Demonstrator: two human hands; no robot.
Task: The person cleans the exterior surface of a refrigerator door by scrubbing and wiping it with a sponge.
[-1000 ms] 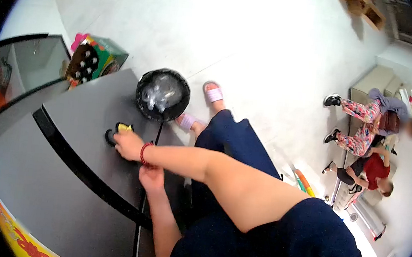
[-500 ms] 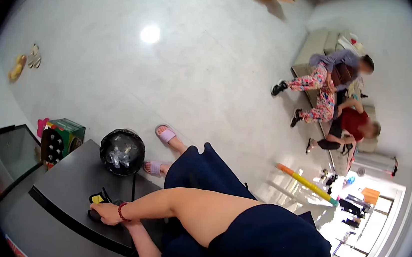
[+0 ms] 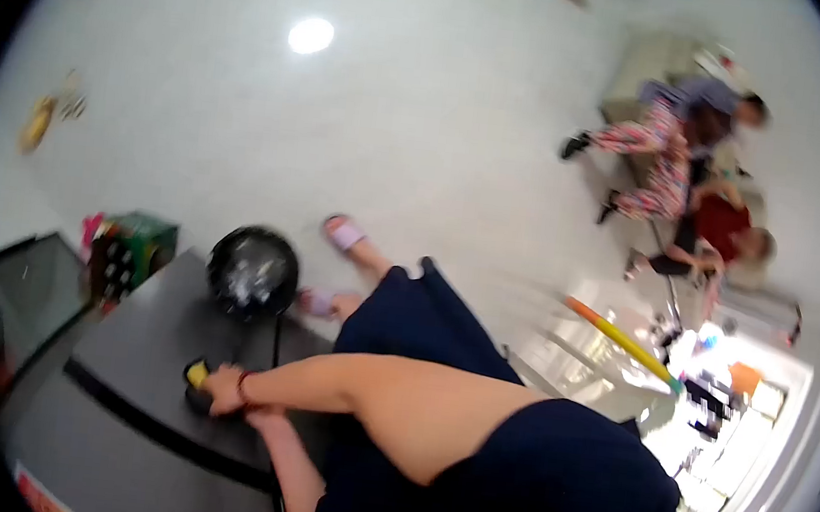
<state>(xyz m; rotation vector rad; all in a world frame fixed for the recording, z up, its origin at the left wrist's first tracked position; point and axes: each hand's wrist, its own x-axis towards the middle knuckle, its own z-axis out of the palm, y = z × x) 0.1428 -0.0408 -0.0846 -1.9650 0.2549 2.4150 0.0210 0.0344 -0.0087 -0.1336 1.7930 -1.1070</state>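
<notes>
My right hand (image 3: 228, 390), with a dark red bead bracelet (image 3: 244, 389) at the wrist, is closed around a small black-and-yellow object (image 3: 198, 374) over the grey tabletop (image 3: 147, 328). Blur hides what kind of object it is. The forearm of my left hand (image 3: 265, 421) comes in from below, and its fingers are hidden behind my right hand and wrist. A round black bin (image 3: 250, 304) with crumpled clear plastic inside stands just beyond the table's edge, above my hands in the view.
A green box (image 3: 146, 243) holding dark bottles stands beside the table, near a glass-topped surface (image 3: 21, 300). Two people (image 3: 690, 111) sit on a sofa at upper right. My feet in pink slippers (image 3: 342, 234) are beside the bin. An orange-and-yellow pole (image 3: 621, 340) lies at right.
The whole view has shifted slightly and blurred. My right hand has turned over the black-and-yellow object and moved a little up in the view; it still holds it.
</notes>
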